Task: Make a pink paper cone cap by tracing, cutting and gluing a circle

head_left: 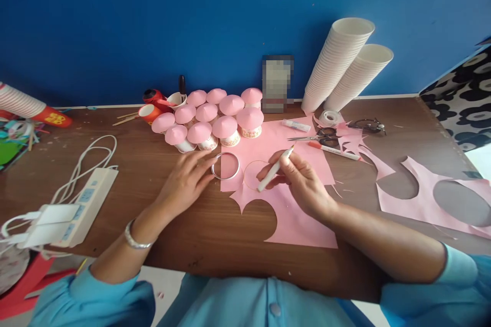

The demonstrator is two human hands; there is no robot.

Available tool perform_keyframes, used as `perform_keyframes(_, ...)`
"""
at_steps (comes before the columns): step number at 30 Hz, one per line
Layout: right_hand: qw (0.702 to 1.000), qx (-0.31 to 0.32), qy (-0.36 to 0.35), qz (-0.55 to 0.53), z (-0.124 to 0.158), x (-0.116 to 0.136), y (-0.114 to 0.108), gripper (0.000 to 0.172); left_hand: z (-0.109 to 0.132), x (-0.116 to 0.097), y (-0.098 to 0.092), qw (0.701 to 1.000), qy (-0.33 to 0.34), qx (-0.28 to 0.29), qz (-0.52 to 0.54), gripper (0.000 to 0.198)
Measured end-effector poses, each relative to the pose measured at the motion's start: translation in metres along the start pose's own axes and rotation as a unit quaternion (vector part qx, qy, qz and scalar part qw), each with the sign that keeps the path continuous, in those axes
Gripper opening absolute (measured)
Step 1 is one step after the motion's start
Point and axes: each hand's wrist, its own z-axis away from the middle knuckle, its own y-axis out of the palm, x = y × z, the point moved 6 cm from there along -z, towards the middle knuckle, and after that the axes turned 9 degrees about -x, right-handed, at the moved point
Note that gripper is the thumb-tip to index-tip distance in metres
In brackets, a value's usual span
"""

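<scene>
Pinching a thin ring [238, 166] by its edge, the grip of the left hand [186, 178] is beside the pink sheets [307, 219] on the bench [180, 237]. The right hand [305, 184] pinches a white marker [273, 169], slanted above the sheets near a drawn circle [251, 173].

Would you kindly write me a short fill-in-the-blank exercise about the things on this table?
1. The right hand holds a ____ pen.
2. The ring is at the fingertips of the ____ hand.
3. The scissors have ____ handles.
4. On the right, ____ tall stacks of white cups lean near the wall.

Missing words: white; left; black; two.
</scene>
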Motion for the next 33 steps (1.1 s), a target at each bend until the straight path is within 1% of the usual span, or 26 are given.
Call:
perform_keyframes(2, 1.0, -0.028, 0.006, 0.011, -0.002, -0.001, -0.016, 0.037, 0.01, 0.025, 0.009, 0.999, -0.011, 0.047, 0.007, 0.031)
perform_keyframes(4, 0.998, -0.053, -0.001, 0.026, -0.004, -0.002, -0.029, 0.037, 0.019, 0.043, 0.014, 0.998, -0.021, 0.049, 0.032, 0.026)
perform_keyframes(6, 0.996, -0.08, -0.011, 0.048, -0.006, -0.004, -0.039, 0.037, 0.026, 0.054, 0.016, 0.997, -0.049, 0.047, 0.047, 0.023)
perform_keyframes(8, 0.991, -0.103, -0.016, 0.084, -0.009, -0.006, -0.047, 0.035, 0.027, 0.054, 0.013, 0.995, -0.077, 0.029, 0.057, 0.019)
perform_keyframes(9, 0.987, -0.108, -0.024, 0.114, -0.01, -0.005, -0.049, 0.033, 0.024, 0.05, 0.01, 0.994, -0.091, 0.012, 0.067, 0.017)
perform_keyframes(10, 0.982, -0.105, -0.042, 0.153, -0.011, -0.003, -0.051, 0.031, 0.02, 0.045, 0.006, 0.99, -0.114, -0.013, 0.082, 0.014)
perform_keyframes(12, 0.959, -0.078, -0.113, 0.246, -0.012, 0.005, -0.049, 0.023, 0.008, 0.029, 0.001, 0.973, -0.158, -0.058, 0.155, 0.009)
perform_keyframes(13, 0.941, -0.061, -0.159, 0.291, -0.011, 0.011, -0.046, 0.019, 0.0, 0.019, 0.002, 0.957, -0.184, -0.058, 0.215, 0.01)
perform_keyframes(15, 0.902, -0.036, -0.241, 0.356, -0.007, 0.019, -0.04, 0.013, -0.017, -0.005, 0.01, 0.913, -0.22, -0.038, 0.341, 0.008)
perform_keyframes(16, 0.886, -0.031, -0.27, 0.376, -0.004, 0.022, -0.038, 0.011, -0.026, -0.017, 0.015, 0.888, -0.228, -0.022, 0.399, 0.008)
perform_keyframes(18, 0.859, -0.025, -0.311, 0.405, 0.0, 0.026, -0.036, 0.011, -0.039, -0.033, 0.026, 0.824, -0.266, -0.003, 0.5, 0.01)
perform_keyframes(20, 0.834, -0.018, -0.345, 0.43, 0.004, 0.027, -0.034, 0.014, -0.046, -0.042, 0.037, 0.77, -0.309, 0.012, 0.558, 0.012)
perform_keyframes(21, 0.822, -0.014, -0.36, 0.442, 0.006, 0.028, -0.033, 0.016, -0.047, -0.044, 0.042, 0.748, -0.329, 0.013, 0.576, 0.013)
perform_keyframes(22, 0.81, -0.01, -0.372, 0.453, 0.008, 0.028, -0.033, 0.018, -0.047, -0.045, 0.045, 0.731, -0.344, 0.013, 0.589, 0.013)
perform_keyframes(24, 0.792, -0.006, -0.385, 0.474, 0.009, 0.027, -0.032, 0.022, -0.045, -0.045, 0.05, 0.712, -0.361, 0.008, 0.603, 0.014)
perform_keyframes(26, 0.78, 0.002, -0.385, 0.493, 0.009, 0.024, -0.031, 0.025, -0.042, -0.045, 0.052, 0.705, -0.363, 0.006, 0.608, 0.015)
perform_keyframes(28, 0.772, 0.01, -0.382, 0.507, 0.008, 0.021, -0.03, 0.026, -0.04, -0.044, 0.054, 0.71, -0.357, 0.011, 0.607, 0.015)
perform_keyframes(30, 0.765, 0.017, -0.381, 0.518, 0.009, 0.019, -0.028, 0.027, -0.039, -0.044, 0.056, 0.725, -0.343, 0.016, 0.598, 0.015)
perform_keyframes(33, 0.749, 0.021, -0.388, 0.537, 0.01, 0.016, -0.026, 0.028, -0.039, -0.044, 0.055, 0.762, -0.306, 0.013, 0.57, 0.015)
